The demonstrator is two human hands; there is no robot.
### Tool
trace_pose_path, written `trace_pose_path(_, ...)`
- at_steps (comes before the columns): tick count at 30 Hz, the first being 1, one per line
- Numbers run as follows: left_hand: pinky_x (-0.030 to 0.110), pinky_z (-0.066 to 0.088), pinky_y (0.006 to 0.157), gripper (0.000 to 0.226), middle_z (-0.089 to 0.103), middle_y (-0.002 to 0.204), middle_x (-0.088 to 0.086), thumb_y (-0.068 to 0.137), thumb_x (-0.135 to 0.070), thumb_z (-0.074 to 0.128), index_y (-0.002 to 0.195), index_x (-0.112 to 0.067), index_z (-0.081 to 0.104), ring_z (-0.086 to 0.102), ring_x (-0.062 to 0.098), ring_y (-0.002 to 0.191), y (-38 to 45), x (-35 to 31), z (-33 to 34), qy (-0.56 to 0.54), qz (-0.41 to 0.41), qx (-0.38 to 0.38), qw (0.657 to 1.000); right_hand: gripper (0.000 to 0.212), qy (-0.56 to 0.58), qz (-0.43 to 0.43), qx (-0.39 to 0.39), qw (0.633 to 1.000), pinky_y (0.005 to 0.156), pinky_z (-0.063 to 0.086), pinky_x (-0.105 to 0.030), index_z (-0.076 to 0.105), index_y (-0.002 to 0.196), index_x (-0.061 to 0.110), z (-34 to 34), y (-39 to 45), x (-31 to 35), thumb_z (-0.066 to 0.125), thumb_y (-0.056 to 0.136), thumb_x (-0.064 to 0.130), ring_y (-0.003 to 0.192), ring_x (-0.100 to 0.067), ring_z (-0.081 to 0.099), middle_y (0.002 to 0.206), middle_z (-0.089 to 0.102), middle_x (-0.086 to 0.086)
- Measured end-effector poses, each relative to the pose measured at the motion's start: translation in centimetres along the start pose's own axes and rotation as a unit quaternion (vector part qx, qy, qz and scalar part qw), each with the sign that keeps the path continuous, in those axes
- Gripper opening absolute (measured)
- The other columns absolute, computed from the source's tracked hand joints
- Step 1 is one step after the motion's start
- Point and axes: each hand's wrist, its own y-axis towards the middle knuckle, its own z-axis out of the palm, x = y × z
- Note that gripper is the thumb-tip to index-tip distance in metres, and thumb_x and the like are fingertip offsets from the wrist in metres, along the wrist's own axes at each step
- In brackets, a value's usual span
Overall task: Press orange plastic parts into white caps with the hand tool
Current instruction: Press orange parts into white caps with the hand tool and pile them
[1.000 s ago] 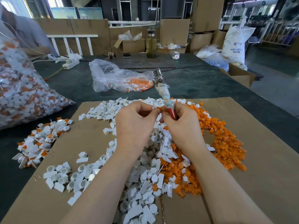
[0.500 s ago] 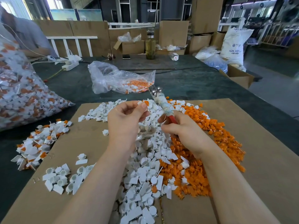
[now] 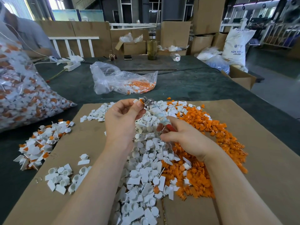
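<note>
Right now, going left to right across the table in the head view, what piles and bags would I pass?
Big bag of assembled caps → small mixed pile → loose white caps → main white cap pile → orange parts pile.

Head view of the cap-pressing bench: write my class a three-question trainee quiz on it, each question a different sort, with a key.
1. True or false: the right hand holds the hand tool by its red handle.
2. Multiple choice: the loose orange parts on the cardboard sheet lie mostly A) left of the white caps, B) right of them, C) under the clear bag.
3. Fill in: the left hand pinches a small cap against the tool's ____ end.

Key: 1 true; 2 B; 3 metal
</note>
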Motion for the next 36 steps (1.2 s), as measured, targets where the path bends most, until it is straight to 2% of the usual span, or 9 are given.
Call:
trace_pose_path(4, 0.017, 0.055, 0.065, 0.01, 0.07, 0.064, -0.007, 0.087, -0.001, 0.069, 0.083, -0.011, 0.068, 0.067, 0.007, 0.06, 0.2, 0.0, -0.1, 0.002, 0.0, 0.0, 1.0, 0.013, -0.046, -0.019, -0.02, 0.999, 0.059, 0.041, -0.034, 0.056, 0.1, 0.006, 0.3, 0.2, -0.3, 0.058, 0.09, 0.013, 0.066, -0.017, 0.048, 0.08, 0.05, -0.007)
trace_pose_path(8, 0.016, 0.054, 0.063, 0.011, 0.068, 0.062, -0.008, 0.088, 0.0, 0.068, 0.082, -0.009, 0.067, 0.065, 0.005, 0.057, 0.2, -0.1, -0.2, -0.003, -0.005, -0.006, 1.0, 0.003, -0.075, -0.039, -0.036, 0.996, 0.046, 0.04, -0.025, 0.052, 0.092, 0.008, 0.8, 0.4, -0.2, 0.051, 0.091, 0.011, 0.056, -0.015, 0.047, 0.073, 0.047, -0.004)
trace_pose_path(16, 0.016, 0.055, 0.063, 0.011, 0.068, 0.062, -0.008, 0.088, 0.0, 0.068, 0.081, -0.009, 0.067, 0.064, 0.004, 0.056, 0.3, -0.3, 0.0, -0.021, -0.014, -0.009, 1.0, 0.023, -0.115, -0.06, -0.076, 0.989, 0.04, 0.032, -0.017, 0.044, 0.072, 0.023, 1.0, 0.6, -0.1, 0.05, 0.09, 0.011, 0.043, -0.004, 0.044, 0.064, 0.044, 0.005)
trace_pose_path(20, 0.02, 0.058, 0.064, 0.008, 0.072, 0.067, -0.005, 0.088, -0.005, 0.069, 0.083, -0.011, 0.067, 0.069, 0.007, 0.061, 0.6, -0.3, -0.6, -0.038, -0.085, -0.011, 0.996, 0.033, -0.146, -0.045, -0.086, 0.984, 0.044, 0.03, -0.018, 0.037, 0.069, 0.033, 1.4, 0.7, -0.4, 0.052, 0.092, 0.015, 0.045, 0.0, 0.045, 0.062, 0.043, 0.009)
trace_pose_path(25, 0.021, 0.058, 0.058, 0.009, 0.077, 0.077, 0.006, 0.093, -0.011, 0.065, 0.1, -0.005, 0.067, 0.075, 0.012, 0.071, 2.9, -0.9, -3.2, -0.153, -0.222, -0.139, 0.953, 0.029, -0.16, -0.024, -0.145, 0.976, 0.051, 0.03, -0.026, 0.038, 0.07, 0.031, 1.2, 1.0, -0.7, 0.053, 0.093, 0.021, 0.054, -0.006, 0.042, 0.065, 0.045, 0.008)
trace_pose_path(28, 0.023, 0.058, 0.054, 0.015, 0.075, 0.073, 0.01, 0.102, -0.009, 0.051, 0.111, -0.002, 0.061, 0.074, 0.011, 0.065, 4.3, -1.2, -5.5, -0.234, -0.247, -0.219, 0.915, 0.026, -0.174, -0.004, -0.2, 0.964, 0.051, 0.029, -0.027, 0.04, 0.071, 0.029, 0.6, 1.1, -1.2, 0.053, 0.092, 0.023, 0.057, -0.009, 0.044, 0.066, 0.048, 0.008)
trace_pose_path(31, 0.022, 0.058, 0.053, 0.028, 0.071, 0.091, 0.007, 0.106, -0.01, 0.037, 0.128, -0.003, 0.053, 0.072, 0.01, 0.07, 5.3, -0.8, -8.0, -0.29, -0.239, -0.264, 0.888, 0.023, -0.179, 0.02, -0.241, 0.954, 0.05, 0.029, -0.027, 0.042, 0.072, 0.029, 0.2, 1.0, -1.6, 0.056, 0.09, 0.025, 0.056, -0.011, 0.046, 0.065, 0.05, 0.008)
trace_pose_path(34, 0.014, 0.054, 0.078, 0.04, 0.058, 0.137, 0.006, 0.109, -0.01, 0.023, 0.146, -0.001, 0.037, 0.063, 0.008, 0.116, 5.3, -0.2, -9.5, -0.243, -0.207, -0.257, 0.912, 0.017, -0.173, 0.045, -0.27, 0.946, 0.048, 0.031, -0.027, 0.049, 0.076, 0.025, -0.2, 1.0, -2.0, 0.055, 0.092, 0.027, 0.055, -0.014, 0.05, 0.065, 0.055, 0.005)
trace_pose_path(36, 0.015, 0.043, 0.101, 0.043, 0.049, 0.147, 0.004, 0.108, -0.011, 0.021, 0.148, -0.002, 0.033, 0.051, 0.007, 0.131, 5.7, -0.1, -10.2, -0.244, -0.177, -0.282, 0.911, 0.017, -0.177, 0.063, -0.287, 0.939, 0.047, 0.032, -0.026, 0.051, 0.077, 0.025, -0.5, 1.1, -2.2, 0.054, 0.093, 0.029, 0.054, -0.013, 0.051, 0.065, 0.057, 0.004)
